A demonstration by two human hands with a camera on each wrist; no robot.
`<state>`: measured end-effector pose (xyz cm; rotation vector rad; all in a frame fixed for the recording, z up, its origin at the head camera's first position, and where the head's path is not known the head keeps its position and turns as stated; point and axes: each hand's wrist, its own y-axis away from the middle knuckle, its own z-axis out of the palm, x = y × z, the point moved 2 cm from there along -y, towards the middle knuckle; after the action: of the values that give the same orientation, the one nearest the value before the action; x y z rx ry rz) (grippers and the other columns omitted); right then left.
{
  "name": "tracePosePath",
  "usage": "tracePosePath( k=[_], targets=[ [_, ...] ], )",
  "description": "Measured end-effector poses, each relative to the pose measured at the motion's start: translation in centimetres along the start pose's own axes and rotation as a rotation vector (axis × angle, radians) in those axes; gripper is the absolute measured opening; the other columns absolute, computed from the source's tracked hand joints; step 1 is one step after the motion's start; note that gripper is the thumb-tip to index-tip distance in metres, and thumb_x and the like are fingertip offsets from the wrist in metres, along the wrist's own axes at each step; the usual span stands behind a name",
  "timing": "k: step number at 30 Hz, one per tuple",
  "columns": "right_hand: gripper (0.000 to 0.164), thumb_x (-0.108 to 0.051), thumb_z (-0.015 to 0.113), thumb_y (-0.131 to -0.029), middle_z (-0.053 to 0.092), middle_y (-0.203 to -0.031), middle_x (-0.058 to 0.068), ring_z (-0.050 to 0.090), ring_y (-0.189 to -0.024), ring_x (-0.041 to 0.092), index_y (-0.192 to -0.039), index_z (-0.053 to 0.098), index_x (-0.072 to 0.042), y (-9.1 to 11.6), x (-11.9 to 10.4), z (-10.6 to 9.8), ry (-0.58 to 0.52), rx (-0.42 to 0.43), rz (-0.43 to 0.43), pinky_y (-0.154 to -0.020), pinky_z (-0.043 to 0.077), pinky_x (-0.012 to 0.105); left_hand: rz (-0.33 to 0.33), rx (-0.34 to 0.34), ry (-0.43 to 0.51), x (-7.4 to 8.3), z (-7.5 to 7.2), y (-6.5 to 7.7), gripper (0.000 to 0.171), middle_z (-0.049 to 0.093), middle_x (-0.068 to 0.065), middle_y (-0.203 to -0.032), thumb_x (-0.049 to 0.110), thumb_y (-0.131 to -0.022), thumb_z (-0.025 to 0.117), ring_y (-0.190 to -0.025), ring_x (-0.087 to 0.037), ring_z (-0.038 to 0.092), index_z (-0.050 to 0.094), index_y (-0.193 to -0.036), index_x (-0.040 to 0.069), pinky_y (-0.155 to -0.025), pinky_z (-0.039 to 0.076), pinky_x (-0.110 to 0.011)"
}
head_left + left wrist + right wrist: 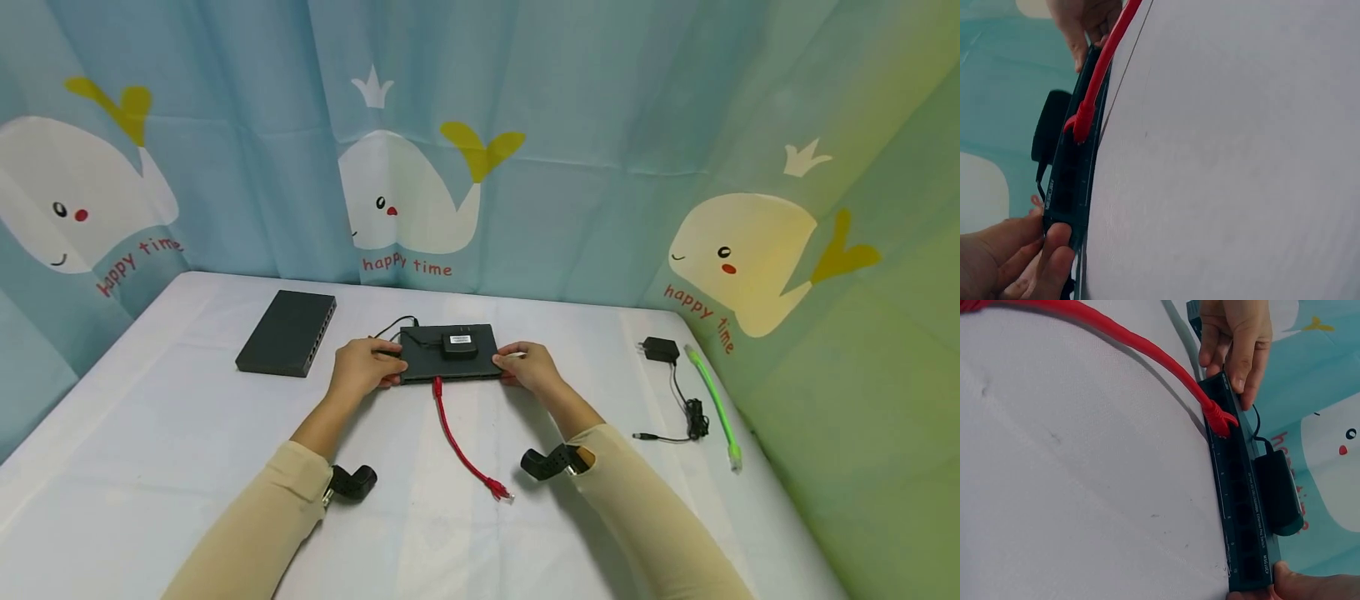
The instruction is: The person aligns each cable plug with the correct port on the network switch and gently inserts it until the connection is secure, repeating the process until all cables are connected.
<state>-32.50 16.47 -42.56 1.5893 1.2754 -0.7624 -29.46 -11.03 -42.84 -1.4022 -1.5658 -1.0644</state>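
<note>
A black network switch [420, 362] lies flat between my two hands at the middle of the table, its row of ports facing me. My left hand [362, 367] grips its left end, thumb on top and fingers beneath. At the opposite end my right hand [529, 367] pinches it the same way. A black power adapter [459, 344] rests on the lid, and its thin cord runs out behind the left side. One plug of a red Ethernet cable [1147, 347] sits in a front port; the other end lies on the cloth. Whether the switch touches the table cannot be told.
Back left on the white table [187, 450] lies a second black switch [281, 333]. To the right are another power adapter [660, 349] with a coiled cord and a short green cable [714, 400] near the edge. A whale-print curtain [585, 167] hangs behind.
</note>
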Motion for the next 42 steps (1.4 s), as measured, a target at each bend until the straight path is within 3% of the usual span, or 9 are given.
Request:
tracePosePath(
  k=[16,24,29,35,42],
  targets=[
    [0.025,-0.007,0.071,-0.091,0.070,-0.087,0.007,0.064,-0.064,0.010,-0.111,0.063,0.005,1.3,0.1,1.2,-0.145,-0.002,0.006,-0.067,0.062,0.026,-0.027,-0.079,-0.114,0.4,-1.5,-2.3,0.033,0.076,-0.012,-0.097,0.013,-0.089,0.074,-0.067,-0.010,0.070,0.070,-0.121,0.007,-0.067,0.062,-0.027],
    [0.026,-0.007,0.071,-0.091,0.069,-0.088,0.008,0.066,-0.063,0.011,-0.112,0.063,0.005,1.6,-0.2,1.1,-0.134,0.010,-0.003,-0.065,0.062,0.026,-0.019,-0.089,-0.121,0.4,-1.6,-2.3,0.034,0.076,-0.012,-0.099,0.014,-0.090,0.073,-0.068,-0.010,0.070,0.069,-0.123,0.007,-0.067,0.062,-0.026],
    [0.035,0.000,0.072,-0.088,0.069,-0.094,0.010,0.066,-0.066,0.009,-0.120,0.062,0.007,1.3,0.0,1.1,-0.189,0.031,-0.005,-0.065,0.062,0.027,-0.036,-0.092,-0.119,0.0,-1.4,-2.1,0.034,0.076,-0.011,-0.098,0.014,-0.090,0.073,-0.068,-0.010,0.070,0.069,-0.123,0.007,-0.066,0.062,-0.026],
    [0.034,0.004,0.069,-0.089,0.067,-0.095,0.010,0.065,-0.068,0.009,-0.122,0.062,0.008,1.1,-0.7,1.4,-0.193,0.033,-0.039,-0.065,0.063,0.030,-0.034,-0.087,-0.140,0.2,-1.7,-2.9,0.033,0.076,-0.011,-0.098,0.015,-0.090,0.073,-0.067,-0.009,0.070,0.069,-0.123,0.008,-0.065,0.062,-0.026],
    [0.034,0.004,0.070,-0.088,0.068,-0.103,0.014,0.066,-0.074,0.010,-0.121,0.063,0.006,0.9,-1.1,2.0,-0.185,0.050,-0.015,-0.068,0.063,0.031,-0.060,-0.107,-0.134,0.2,-2.2,-3.2,0.034,0.075,-0.013,-0.103,0.014,-0.091,0.072,-0.067,-0.009,0.069,0.069,-0.124,0.007,-0.067,0.062,-0.027]
  ],
)
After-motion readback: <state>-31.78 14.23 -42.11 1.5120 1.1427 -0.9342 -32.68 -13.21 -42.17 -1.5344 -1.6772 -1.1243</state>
